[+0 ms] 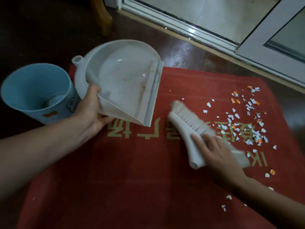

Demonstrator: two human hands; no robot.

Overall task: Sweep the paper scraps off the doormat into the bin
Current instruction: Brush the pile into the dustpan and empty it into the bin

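Note:
A red doormat (132,171) with gold characters covers the floor in front of me. Several white and orange paper scraps (244,123) lie scattered over its right part. My left hand (92,109) grips the near side wall of a white dustpan (125,80), tilted with its lip toward the scraps; one scrap lies inside it. My right hand (217,152) holds a white hand brush (189,128) by its handle, bristles blurred, just left of the scraps. A light blue bin (21,90) stands at the mat's left edge, beside the dustpan.
Dark wooden floor surrounds the mat. A white sliding door frame (189,28) runs diagonally behind it at the upper right. A wooden furniture leg (103,17) stands at the top, behind the dustpan.

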